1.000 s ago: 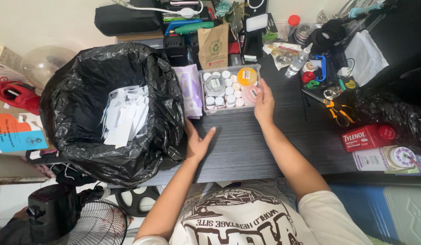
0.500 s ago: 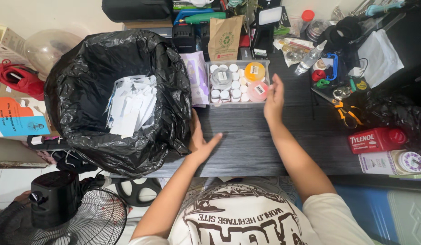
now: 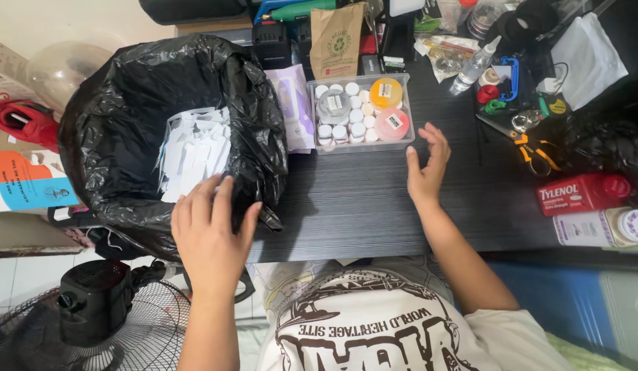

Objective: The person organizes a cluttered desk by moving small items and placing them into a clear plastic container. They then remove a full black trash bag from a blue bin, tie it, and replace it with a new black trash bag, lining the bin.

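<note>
- The left hand [image 3: 210,237], fingers spread and empty, hovers over the near rim of the black bin bag [image 3: 120,124], beside the desk [image 3: 360,206].
- The right hand [image 3: 426,168], open and empty, sits just right of and nearer than the clear tray of small jars [image 3: 359,115].

Glossy, crinkled black plastic bag [image 3: 127,103] holds matt white paper slips [image 3: 192,154]; clear plastic box [image 3: 360,145] sits on the dark, finely ribbed counter [image 3: 360,206].

I saw a glossy black bin bag [image 3: 127,103] holding white paper slips [image 3: 194,151], a dark striped table [image 3: 360,199], white caps in a clear organizer box [image 3: 361,145], plus orange [image 3: 385,93] and pink lids [image 3: 391,124].
</note>
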